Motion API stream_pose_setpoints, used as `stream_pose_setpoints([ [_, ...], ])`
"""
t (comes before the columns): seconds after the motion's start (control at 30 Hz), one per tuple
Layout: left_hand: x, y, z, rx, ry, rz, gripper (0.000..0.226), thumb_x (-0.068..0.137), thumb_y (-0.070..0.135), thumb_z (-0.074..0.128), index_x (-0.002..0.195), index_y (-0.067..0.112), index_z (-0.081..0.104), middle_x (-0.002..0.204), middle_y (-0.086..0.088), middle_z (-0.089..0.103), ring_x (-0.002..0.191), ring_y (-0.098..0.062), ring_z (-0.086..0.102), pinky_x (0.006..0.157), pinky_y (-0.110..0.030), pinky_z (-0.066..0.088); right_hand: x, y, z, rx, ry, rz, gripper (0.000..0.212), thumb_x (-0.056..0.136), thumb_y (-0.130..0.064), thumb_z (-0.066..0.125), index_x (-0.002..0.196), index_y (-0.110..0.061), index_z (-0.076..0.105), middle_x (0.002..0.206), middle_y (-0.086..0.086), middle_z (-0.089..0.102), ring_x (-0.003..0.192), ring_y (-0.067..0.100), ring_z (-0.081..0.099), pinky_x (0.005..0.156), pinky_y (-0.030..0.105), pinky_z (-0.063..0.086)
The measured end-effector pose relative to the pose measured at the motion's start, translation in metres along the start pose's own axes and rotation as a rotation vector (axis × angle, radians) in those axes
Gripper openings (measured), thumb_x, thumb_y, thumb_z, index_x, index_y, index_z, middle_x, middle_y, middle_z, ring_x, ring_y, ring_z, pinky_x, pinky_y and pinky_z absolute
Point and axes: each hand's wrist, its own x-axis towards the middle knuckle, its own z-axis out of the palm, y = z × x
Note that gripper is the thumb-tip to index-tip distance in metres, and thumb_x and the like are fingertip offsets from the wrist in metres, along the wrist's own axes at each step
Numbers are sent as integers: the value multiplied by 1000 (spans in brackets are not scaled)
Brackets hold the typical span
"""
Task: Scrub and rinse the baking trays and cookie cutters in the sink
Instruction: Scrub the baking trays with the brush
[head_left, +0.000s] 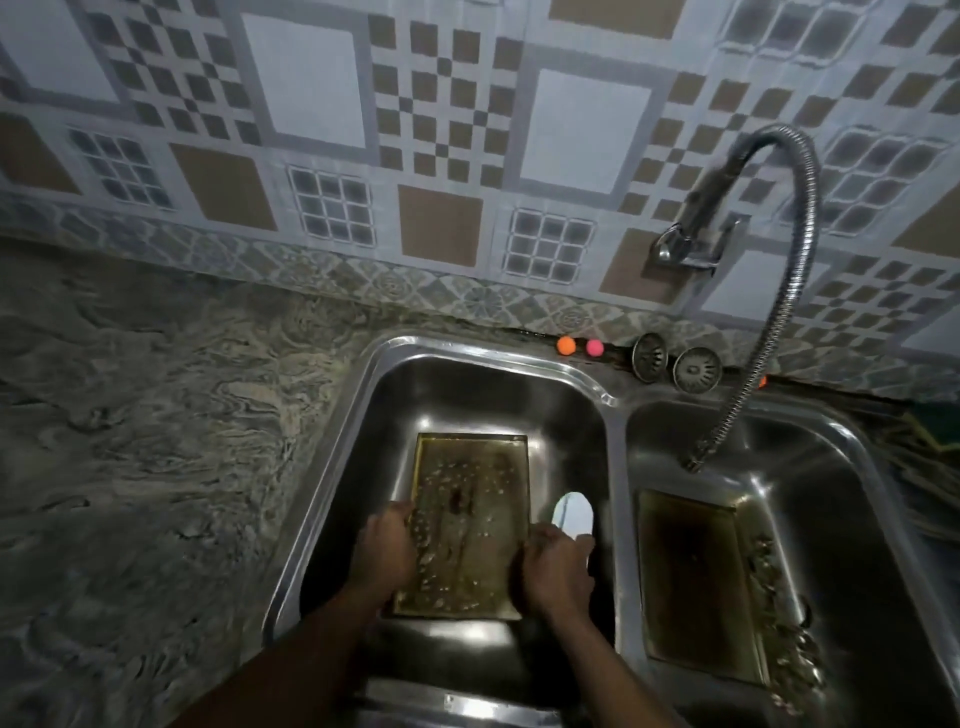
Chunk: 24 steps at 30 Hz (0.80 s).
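— Where is our tray (470, 525) now?
— It lies flat in the left basin of the sink (332, 467). Our left hand (387, 545) and right hand (556, 566) each curl over one long edge.
— Will it slip?
— We think yes (it looks wet and greasy). It is stiff, thin metal, probably light, so we should hold the raised rims, not the flat middle.

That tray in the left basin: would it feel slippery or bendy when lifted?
Probably slippery: the tray looks wet, beaded with drops or suds. Likely stiff: seemingly flat metal with a raised rim. The left hand and right hand flank it, hinting one-handed lifting is awkward.
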Motion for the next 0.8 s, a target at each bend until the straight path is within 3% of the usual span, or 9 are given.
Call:
stream_pose_setpoints([
  [0.17, 20, -23, 20, -72, -54, -31, 14, 91, 27, 56, 83, 24, 67, 82, 8, 68, 78, -9, 68, 68, -27, 57, 10, 11, 19, -81, -93, 65, 27, 95, -32, 48, 118, -31, 64, 125, 9, 32, 95, 27, 45, 102, 47, 33],
  [0.3, 27, -32, 27, -81, -100, 1, 15, 95, 29, 54, 90, 26, 68, 87, 12, 67, 80, -2, 66, 72, -24, 56, 14, 15, 25, -102, -174, 38, 35, 94, -30, 51, 127, -38, 58, 130, 8, 31, 112, 29, 47, 105, 46, 30],
  [0.43, 23, -23, 22, -137, -100, 37, 9, 91, 20, 60, 93, 25, 68, 89, 11, 68, 83, -4, 65, 74, -26, 57, 16, 20, 28, -138, -216, -22, 44, 93, -31, 51, 135, -41, 49, 127, 3, 30, 114, 29, 47, 105, 44, 30],
  [0.57, 15, -10, 17, -70, -26, 72, 11, 88, 18, 61, 97, 14, 66, 101, 1, 60, 90, -16, 62, 76, -29, 53, 7, 18, 16, 6, -110, -133, 39, 97, -24, 45, 133, -36, 52, 120, 4, 34, 103, 32, 54, 104, 44, 42],
  [0.7, 2, 30, 14, -27, 76, 142, 35, 83, 22, 67, 118, 18, 66, 118, -3, 59, 104, -22, 61, 88, -32, 51, -7, 12, -18, 256, 75, -357, 34, 98, -19, 47, 129, -32, 52, 119, 2, 41, 104, 15, 56, 95, 24, 47],
  [0.8, -16, 79, 20, -99, 111, 274, 33, 83, 19, 68, 115, 21, 68, 117, -2, 64, 107, -22, 60, 91, -32, 49, -10, 13, -51, 393, 253, -404, 28, 98, -20, 48, 123, -30, 52, 120, -1, 46, 107, 11, 53, 92, 28, 49],
])
